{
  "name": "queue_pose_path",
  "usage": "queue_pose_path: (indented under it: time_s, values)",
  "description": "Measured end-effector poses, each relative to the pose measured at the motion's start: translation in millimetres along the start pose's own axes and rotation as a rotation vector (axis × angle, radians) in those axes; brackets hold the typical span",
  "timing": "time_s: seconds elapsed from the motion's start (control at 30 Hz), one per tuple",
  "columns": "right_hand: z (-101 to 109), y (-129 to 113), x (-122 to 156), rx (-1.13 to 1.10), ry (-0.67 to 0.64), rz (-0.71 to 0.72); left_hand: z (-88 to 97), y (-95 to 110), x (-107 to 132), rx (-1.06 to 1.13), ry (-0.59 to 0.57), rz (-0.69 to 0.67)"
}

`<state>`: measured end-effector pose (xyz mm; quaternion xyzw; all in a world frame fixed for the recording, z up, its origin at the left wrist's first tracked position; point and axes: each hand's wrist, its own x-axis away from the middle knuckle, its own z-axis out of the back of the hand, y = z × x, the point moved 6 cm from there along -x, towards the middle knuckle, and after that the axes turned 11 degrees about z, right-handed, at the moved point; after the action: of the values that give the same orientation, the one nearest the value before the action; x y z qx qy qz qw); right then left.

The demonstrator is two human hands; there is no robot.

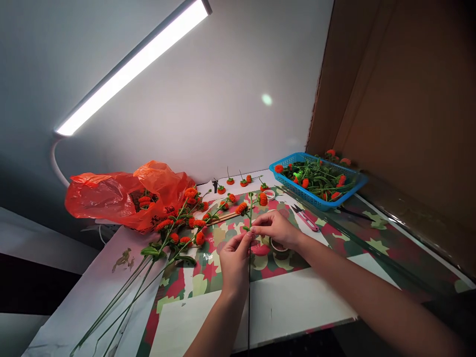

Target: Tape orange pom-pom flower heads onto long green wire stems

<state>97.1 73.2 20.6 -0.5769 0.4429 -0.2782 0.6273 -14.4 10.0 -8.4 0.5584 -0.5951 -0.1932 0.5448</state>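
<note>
Camouflage sheet (210, 285): spread over the white worktable (82, 302), before a pale wall (223, 129) and under a lit bar lamp (137, 64).
Orange-flowered stem (251, 213): upright between the two hands, over the sheet; green above, with a thin dark length running down below the fingers.
Left hand (235, 253): thumb and forefinger brought together on the stem, lower than the other grip.
Right hand (277, 229): fingertips pinching the stem just above; how hard they press, I cannot tell.
Weight: very light, I would judge; the heads make it a little top-heavy.
Stiffness: the straight lower length looks like wire, probably springy and bendable, so it should hold a set.
Flower heads (263, 199): fuzzy and soft-looking, likely to crush or shed if squeezed.
Slip: so thin a shaft may roll between the fingertips.
Best hold: on the bare shaft just under the leaves, one pinch to steady and one to turn, clear of the orange.
Nearby: pink-handled snips (305, 218) to the right, blue basket (332, 202) beyond, red plastic bag (100, 198) at left.
</note>
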Motion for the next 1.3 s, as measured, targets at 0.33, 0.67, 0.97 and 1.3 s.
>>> queue_pose_path:
  time_s: [0.33,0.67,0.97,1.3]
  values:
    - [0.2,0.3,1.6,0.017,0.022,-0.035,0.7,1.4,4.0,-0.063,0.018,0.033]
    - [-1.4,0.3,2.2,-0.072,0.062,-0.041,-4.8,8.9,9.3,-0.198,0.004,-0.108]
    - [-5.6,-1.8,2.7,-0.106,0.019,-0.002,-2.7,4.3,4.6,0.032,-0.052,0.016]
    - [-3.4,0.4,2.6,-0.095,0.017,0.011,1.7,12.8,7.1,-0.178,-0.030,-0.091]
